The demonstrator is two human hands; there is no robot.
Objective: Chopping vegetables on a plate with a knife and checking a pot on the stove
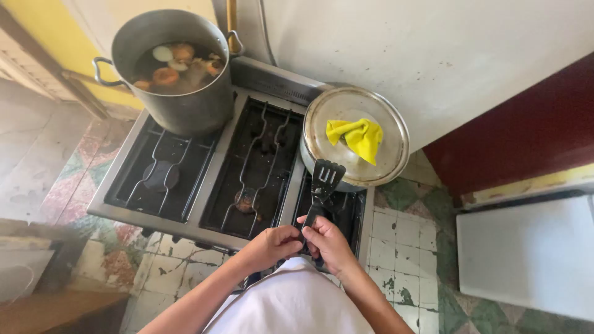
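We hold a black slotted spatula (324, 185) by its handle in front of us at about six o'clock, our right hand (330, 242) wrapped around the lower end of the handle and our left hand (272, 246) pinched closed against it from the nine o'clock side. The blade points up toward twelve o'clock and overlaps the near rim of the covered steel pot (355, 139), whose lid carries a folded yellow cloth (357, 136) over the knob. We judge the main risk to be the blade knocking that rim or lid: a push from this low grip could slide the lid off toward one o'clock. The cloth sits loose, and if it slips off the lid toward the burner grate (257, 162) at ten o'clock it could scorch, though we cannot tell whether any burner is lit. At eleven o'clock the tall stockpot (173, 71) stands open and full of broth with vegetables; reaching across could mean steam on our forearms, and a bump to its handle could slop liquid onto the stove (117, 179).
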